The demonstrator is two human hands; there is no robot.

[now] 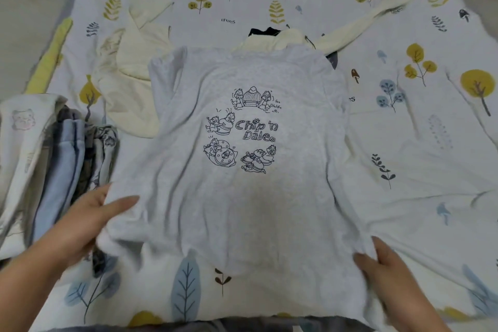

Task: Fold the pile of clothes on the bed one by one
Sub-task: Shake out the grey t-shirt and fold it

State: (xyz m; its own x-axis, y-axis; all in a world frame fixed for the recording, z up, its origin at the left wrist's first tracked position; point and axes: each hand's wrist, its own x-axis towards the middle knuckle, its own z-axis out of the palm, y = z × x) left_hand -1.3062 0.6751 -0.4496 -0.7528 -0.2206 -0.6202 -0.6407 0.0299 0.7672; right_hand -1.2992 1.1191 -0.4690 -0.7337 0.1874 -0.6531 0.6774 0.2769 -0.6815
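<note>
Spread flat across the middle of the frame, a light grey shirt [242, 197] lies on the bed [417, 156], its dark line-drawn cartoon print and the words "Chip 'n Dale" facing up. Its collar end points toward the top of the frame and its hem toward the bottom. The left hand [89, 224], at lower left, grips the shirt's lower left edge, the thumb lying on top of the cloth and the fingers apparently tucked beneath it, though the cloth hides them. The right hand [382, 267], at lower right, holds the lower right edge, with its thumb on top of the fabric; the picture is blurred here, so the exact pinch is hard to make out.

Behind the shirt, toward the upper centre, the remaining pile shows a cream garment [129, 67] partly covered by the grey shirt, one long cream sleeve [358, 24] stretching toward the upper right. A dark piece of clothing [262, 32] peeks out at the top of that pile. At the left edge of the frame sits a stack of folded clothes [62, 148] in white, pale blue and grey. The bed sheet is white with printed leaves, trees and mushrooms in yellow, blue and dark grey.
</note>
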